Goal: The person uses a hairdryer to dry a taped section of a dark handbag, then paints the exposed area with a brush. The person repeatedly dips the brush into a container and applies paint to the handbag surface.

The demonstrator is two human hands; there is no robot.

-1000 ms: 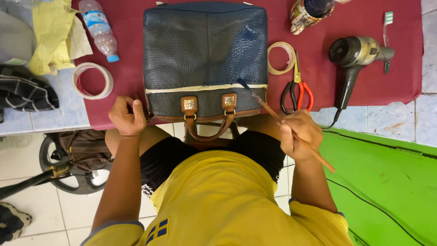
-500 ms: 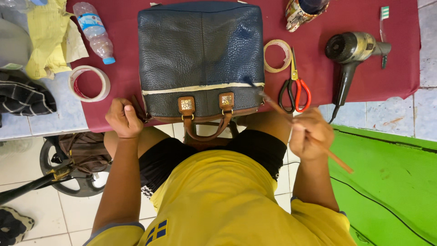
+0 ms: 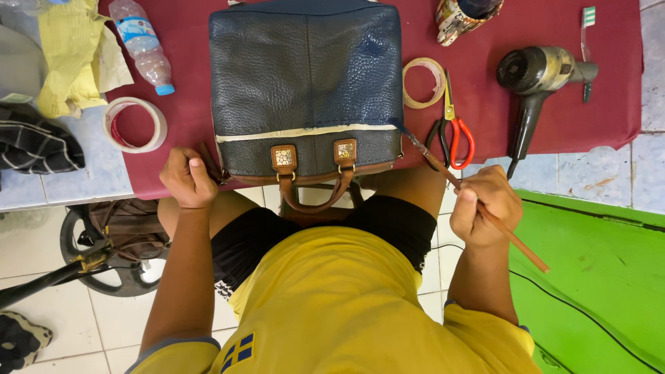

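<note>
A dark blue leather handbag is lying flat on a maroon cloth spread over the table, its brown handles hanging over the near edge toward the person's lap. The right hand is pinching a long thin brown-handled brush between thumb and fingers, holding it at a slant so that its tip is touching the right-hand edge of the bag, close to the pale band of tape running across the bag's lower part. The left hand is curled closed at the bag's lower left corner, gripping a brown strap end there; exactly how much it is grasping is hidden by the fingers. Just right of the bag a roll of tape is lying beside red-handled scissors, and farther right a hair dryer is resting on the cloth with a toothbrush near it. To the left, a larger tape roll is sitting at the cloth's edge, with a plastic bottle and a yellow rag beyond it.
</note>
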